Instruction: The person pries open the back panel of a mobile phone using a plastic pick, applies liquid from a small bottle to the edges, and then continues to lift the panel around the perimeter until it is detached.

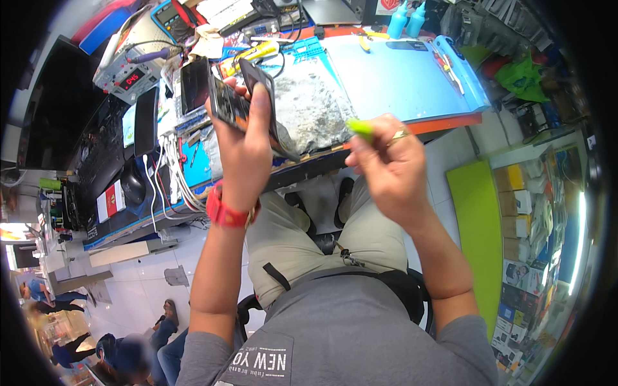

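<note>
My left hand (248,145), with a red watch on the wrist, holds an opened black phone (230,106) above a grey, worn mat (308,112). A separate black panel of the phone (267,80) stands up at an angle in the same grip, its inner parts partly hidden by my thumb. My right hand (386,167) is closed round a small bright green tool (360,128), to the right of the phone and near the bench's front edge. The two hands are apart.
A light blue mat (399,77), bottles (397,22), a power supply (125,71), phones (147,119), white cables (174,167), a mouse (134,180) and a monitor (55,96) crowd the bench (450,122). Shelves (528,257) stand at right; other people (125,354) are at lower left.
</note>
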